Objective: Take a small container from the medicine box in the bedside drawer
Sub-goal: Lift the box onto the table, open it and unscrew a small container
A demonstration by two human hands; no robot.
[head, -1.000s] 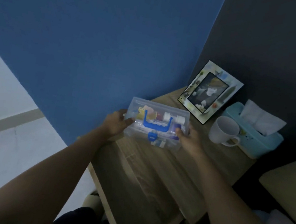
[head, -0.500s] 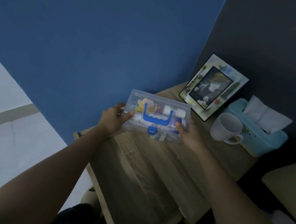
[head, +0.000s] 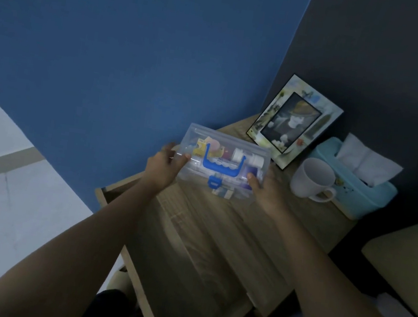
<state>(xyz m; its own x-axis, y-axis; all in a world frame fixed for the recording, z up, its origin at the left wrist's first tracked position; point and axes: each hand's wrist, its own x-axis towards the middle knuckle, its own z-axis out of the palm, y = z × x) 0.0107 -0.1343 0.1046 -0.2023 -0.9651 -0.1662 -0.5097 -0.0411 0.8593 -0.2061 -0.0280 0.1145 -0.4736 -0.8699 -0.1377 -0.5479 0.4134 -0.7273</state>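
Note:
A clear plastic medicine box (head: 227, 144) with a blue handle and blue front latch is held over the wooden bedside table (head: 287, 222). Its lid is closed, and small bottles and packets show through the plastic. My left hand (head: 165, 167) grips the box's left end. At the right end my right hand (head: 265, 189) holds it, thumb on the lid. The open drawer (head: 190, 249) lies below my forearms, its inside dim.
A picture frame (head: 296, 122) leans against the dark wall at the back. A white mug (head: 313, 178) and a teal tissue box (head: 353, 185) stand to the right. A cushion (head: 407, 261) lies at the far right. A blue wall is on the left.
Both hands have carried the box a little further back and up over the table top. The grip on it is the same.

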